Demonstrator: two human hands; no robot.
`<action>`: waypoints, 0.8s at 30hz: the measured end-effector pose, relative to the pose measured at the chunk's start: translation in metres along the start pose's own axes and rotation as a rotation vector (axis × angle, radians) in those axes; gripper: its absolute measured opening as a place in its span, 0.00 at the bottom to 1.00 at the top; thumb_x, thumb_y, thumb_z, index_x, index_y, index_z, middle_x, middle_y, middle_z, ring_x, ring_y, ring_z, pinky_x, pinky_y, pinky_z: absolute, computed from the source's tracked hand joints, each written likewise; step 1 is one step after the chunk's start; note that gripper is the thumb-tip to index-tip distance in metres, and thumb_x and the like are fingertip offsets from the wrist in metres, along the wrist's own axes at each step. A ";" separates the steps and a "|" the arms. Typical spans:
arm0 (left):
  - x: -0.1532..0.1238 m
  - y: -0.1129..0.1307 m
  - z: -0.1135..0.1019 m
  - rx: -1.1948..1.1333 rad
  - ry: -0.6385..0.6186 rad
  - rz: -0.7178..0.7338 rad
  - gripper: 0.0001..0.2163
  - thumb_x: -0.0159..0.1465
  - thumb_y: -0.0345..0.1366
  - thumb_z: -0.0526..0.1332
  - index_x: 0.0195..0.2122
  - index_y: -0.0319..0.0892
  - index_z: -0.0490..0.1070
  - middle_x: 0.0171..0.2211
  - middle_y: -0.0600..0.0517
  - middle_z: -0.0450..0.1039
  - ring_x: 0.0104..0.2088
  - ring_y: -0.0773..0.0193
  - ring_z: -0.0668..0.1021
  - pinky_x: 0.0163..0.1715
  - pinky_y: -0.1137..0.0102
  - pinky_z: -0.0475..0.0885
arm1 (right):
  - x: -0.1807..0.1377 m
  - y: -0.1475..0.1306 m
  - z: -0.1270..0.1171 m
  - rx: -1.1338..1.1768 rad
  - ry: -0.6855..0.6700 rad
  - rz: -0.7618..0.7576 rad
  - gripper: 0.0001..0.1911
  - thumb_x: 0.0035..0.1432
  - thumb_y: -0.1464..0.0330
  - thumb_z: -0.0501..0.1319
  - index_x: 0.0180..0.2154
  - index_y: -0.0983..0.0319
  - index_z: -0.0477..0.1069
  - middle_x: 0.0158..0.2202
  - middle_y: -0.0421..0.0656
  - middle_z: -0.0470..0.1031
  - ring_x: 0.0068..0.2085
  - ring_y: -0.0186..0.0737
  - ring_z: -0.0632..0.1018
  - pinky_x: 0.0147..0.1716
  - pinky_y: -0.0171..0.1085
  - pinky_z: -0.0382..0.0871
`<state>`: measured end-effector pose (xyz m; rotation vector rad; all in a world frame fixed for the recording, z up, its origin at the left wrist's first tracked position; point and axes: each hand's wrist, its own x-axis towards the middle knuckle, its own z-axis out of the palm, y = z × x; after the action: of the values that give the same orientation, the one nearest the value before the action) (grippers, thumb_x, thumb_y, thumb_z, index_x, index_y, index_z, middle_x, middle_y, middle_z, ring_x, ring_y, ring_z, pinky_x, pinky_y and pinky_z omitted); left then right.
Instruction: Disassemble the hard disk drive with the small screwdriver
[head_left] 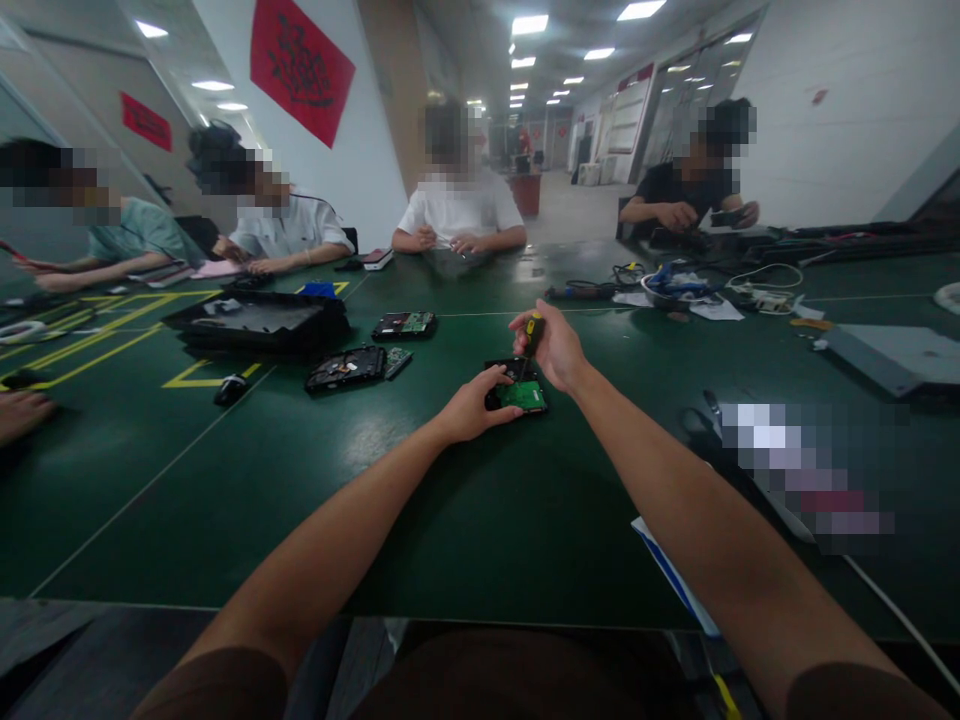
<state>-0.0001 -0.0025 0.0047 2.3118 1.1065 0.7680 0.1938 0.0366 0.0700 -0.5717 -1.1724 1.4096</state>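
Note:
A hard drive [527, 398] with a green circuit board lies on the green table in front of me. My left hand [474, 405] grips it from the left, thumb at the near edge and fingers over the far part. Held upright in my right hand [559, 348] is a screwdriver [533, 330] with a yellow and black handle. Its shaft points down at the drive; the exact spot where the tip meets it is too small to tell. Further left lie another hard drive [405, 325], an opened black drive [346, 369] and a loose circuit board [398, 362].
A black tray [255, 322] and a black mouse [231, 389] are on the left. Tangled cables [679, 283] lie at the back right, near a grey metal box [892, 358]. A blurred-out object [795, 465] and a blue-edged pad [673, 572] lie near my right forearm. Several people sit around the table.

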 end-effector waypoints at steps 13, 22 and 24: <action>0.000 0.003 -0.001 0.003 0.001 -0.005 0.29 0.62 0.51 0.70 0.60 0.43 0.71 0.70 0.42 0.62 0.70 0.48 0.66 0.69 0.53 0.63 | 0.004 0.007 -0.004 -0.113 0.048 -0.049 0.19 0.62 0.50 0.63 0.30 0.59 0.76 0.24 0.39 0.73 0.27 0.36 0.75 0.31 0.36 0.69; 0.001 -0.003 0.002 -0.001 0.005 0.004 0.29 0.61 0.52 0.70 0.60 0.44 0.70 0.70 0.43 0.63 0.71 0.49 0.65 0.70 0.54 0.62 | 0.001 0.004 0.000 0.036 0.059 0.009 0.17 0.61 0.52 0.63 0.29 0.58 0.71 0.25 0.38 0.73 0.28 0.38 0.76 0.34 0.39 0.72; 0.001 -0.004 0.002 0.003 0.006 0.005 0.29 0.61 0.52 0.70 0.60 0.44 0.71 0.70 0.43 0.63 0.71 0.50 0.66 0.70 0.54 0.62 | -0.001 0.002 0.002 0.044 0.037 0.027 0.18 0.62 0.51 0.62 0.30 0.58 0.70 0.22 0.37 0.70 0.26 0.38 0.74 0.32 0.38 0.71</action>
<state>-0.0002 0.0000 0.0012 2.3166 1.1055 0.7765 0.1916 0.0353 0.0689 -0.5822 -1.1049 1.4380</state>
